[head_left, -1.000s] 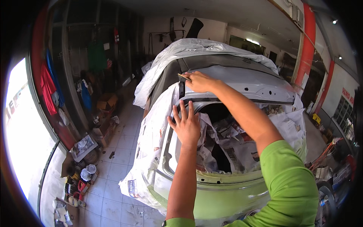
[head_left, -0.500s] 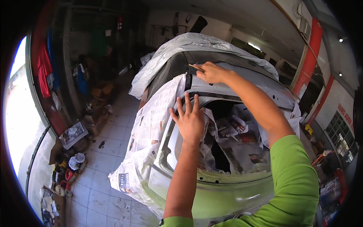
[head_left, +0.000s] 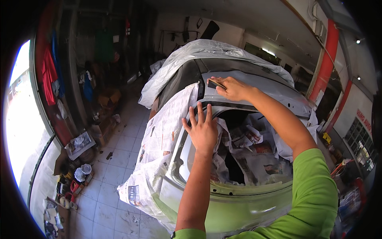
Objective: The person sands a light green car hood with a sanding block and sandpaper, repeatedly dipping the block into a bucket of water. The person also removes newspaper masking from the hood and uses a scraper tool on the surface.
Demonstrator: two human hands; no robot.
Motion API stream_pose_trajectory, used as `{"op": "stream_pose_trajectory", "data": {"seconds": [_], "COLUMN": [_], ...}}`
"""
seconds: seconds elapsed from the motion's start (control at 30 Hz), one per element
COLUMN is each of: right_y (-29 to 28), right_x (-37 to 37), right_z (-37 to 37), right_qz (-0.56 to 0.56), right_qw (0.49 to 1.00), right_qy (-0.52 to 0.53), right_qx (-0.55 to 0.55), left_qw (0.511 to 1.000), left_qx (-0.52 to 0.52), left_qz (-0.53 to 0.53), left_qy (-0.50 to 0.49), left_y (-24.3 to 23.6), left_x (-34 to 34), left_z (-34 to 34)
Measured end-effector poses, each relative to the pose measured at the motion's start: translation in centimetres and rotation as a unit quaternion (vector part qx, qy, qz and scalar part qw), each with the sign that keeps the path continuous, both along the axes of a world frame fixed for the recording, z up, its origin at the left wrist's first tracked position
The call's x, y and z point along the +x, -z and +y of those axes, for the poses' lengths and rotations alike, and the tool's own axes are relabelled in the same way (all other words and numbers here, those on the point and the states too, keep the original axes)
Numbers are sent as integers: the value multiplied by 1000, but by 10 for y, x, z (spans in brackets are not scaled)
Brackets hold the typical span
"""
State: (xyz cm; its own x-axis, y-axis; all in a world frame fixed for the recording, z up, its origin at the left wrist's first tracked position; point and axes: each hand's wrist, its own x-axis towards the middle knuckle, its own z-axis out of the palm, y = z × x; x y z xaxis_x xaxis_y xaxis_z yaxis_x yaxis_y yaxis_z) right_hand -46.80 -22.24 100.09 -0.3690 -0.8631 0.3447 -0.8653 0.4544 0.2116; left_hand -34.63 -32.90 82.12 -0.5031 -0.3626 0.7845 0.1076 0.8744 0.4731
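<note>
Pinching a small flat pad (head_left: 215,83), dark with a tan edge, the right hand (head_left: 232,88) pressed it on the grey primed panel (head_left: 274,93) of the car, near the upper left corner of the open boot. The fingers were closed around the pad and the thumb lay on its side; what kind of pad it was I could not tell. The left hand (head_left: 203,129) held nothing. It lay flat with all fingers spread, the palm on the edge of the boot opening where the newspaper masking (head_left: 167,131) met the grey metal.

The pad was at the top of the opening, just above the left hand and a little to the right of it. Inside the boot (head_left: 238,159) more crumpled newspaper was stuffed around a dark hole. Below it the light green rear body (head_left: 238,207) of the car curved toward the person, whose green sleeve (head_left: 314,191) covered the right upper arm. A sheet of grey plastic cover (head_left: 207,53) lay over the roof and the dark rear window (head_left: 187,79).

On the left, the tiled floor (head_left: 115,167) carried some cans and rags (head_left: 79,175) near a bright doorway, and red cloth (head_left: 49,75) hung beside it. On the right stood a red pillar (head_left: 324,59).
</note>
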Motion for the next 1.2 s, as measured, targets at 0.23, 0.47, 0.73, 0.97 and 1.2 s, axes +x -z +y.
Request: {"op": "stream_pose_trajectory", "data": {"seconds": [0.23,0.47,0.73,0.97,1.2], "right_y": [27,-21,-27,60,62], "right_x": [4,-17,-27,-2,26], "right_z": [11,-1,7,-19,270], "right_qz": [42,-49,-39,137,228], "right_qw": [998,971,988,982,907], "right_qy": [-44,230,139,48,184], "right_qx": [-21,39,63,-119,-303], "left_qw": [1000,1000,1000,999,997], "left_qx": [-5,-6,-15,-32,-61], "left_qz": [-4,-7,3,-2,-8], "left_qy": [-2,-2,-21,-9,-47], "left_y": [2,-2,1,6,7], "left_x": [-4,-5,0,-13,-9], "left_z": [2,9,-7,8,1]}}
